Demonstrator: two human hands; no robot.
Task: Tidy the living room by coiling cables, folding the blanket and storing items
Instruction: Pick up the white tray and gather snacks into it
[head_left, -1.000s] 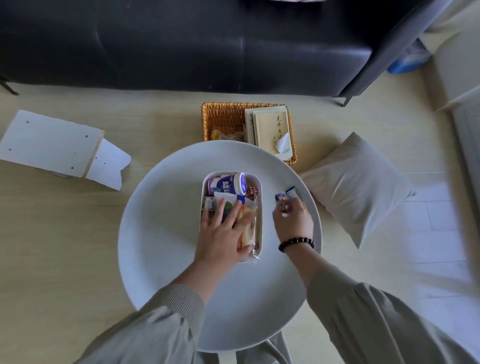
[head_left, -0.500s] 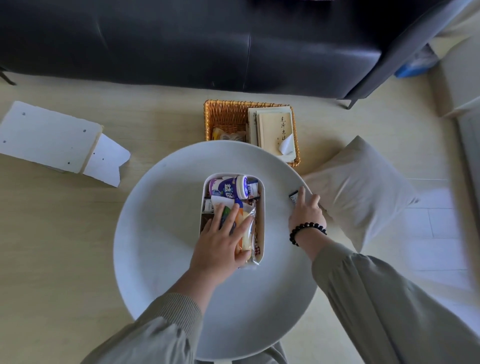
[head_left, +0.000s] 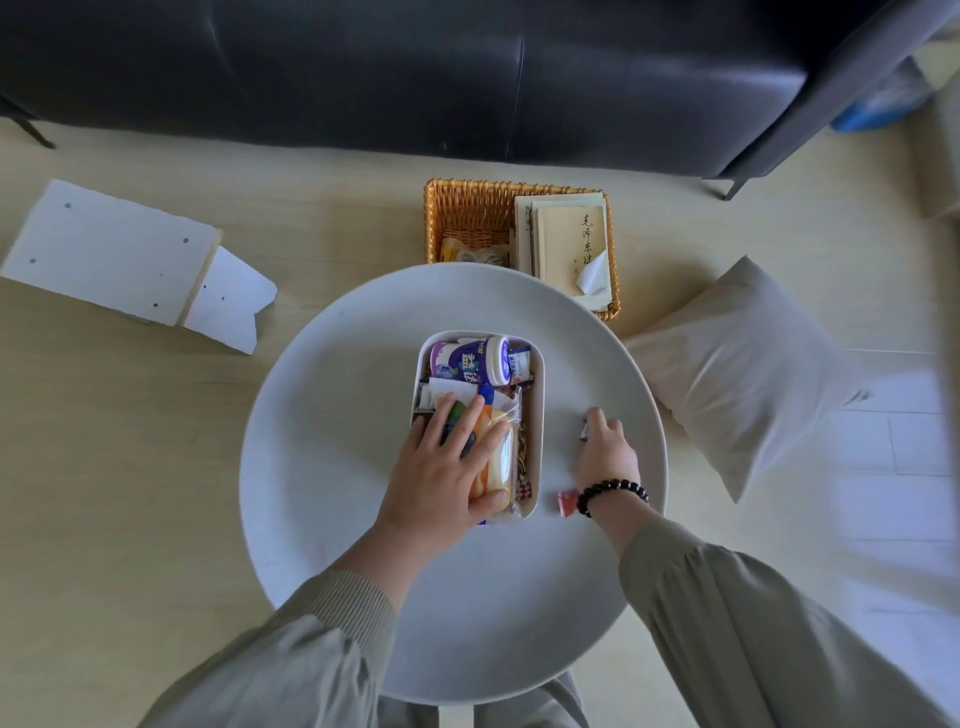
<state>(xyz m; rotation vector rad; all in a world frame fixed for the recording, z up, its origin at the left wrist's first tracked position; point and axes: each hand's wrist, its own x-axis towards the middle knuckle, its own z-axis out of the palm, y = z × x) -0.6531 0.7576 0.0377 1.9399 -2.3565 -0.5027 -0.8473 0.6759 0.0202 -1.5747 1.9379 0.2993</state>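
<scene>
White oblong snack tray (head_left: 538, 415), mid round grey tabletop (head_left: 332, 467): crammed with light, crinkly, slippery packets. Left hand (head_left: 447, 467) lies flat, fingers spread, pressing them down. Right hand (head_left: 605, 449), at the tray's right, fingers curled on a small dark wrapper (head_left: 584, 430); pinch by edges. Red sweet (head_left: 566, 503) loose near the wrist.

Glossy black leather sofa (head_left: 415, 78), woven wicker basket (head_left: 467, 213), matt smooth table (head_left: 322, 441), cloth pillow (head_left: 743, 364).
</scene>
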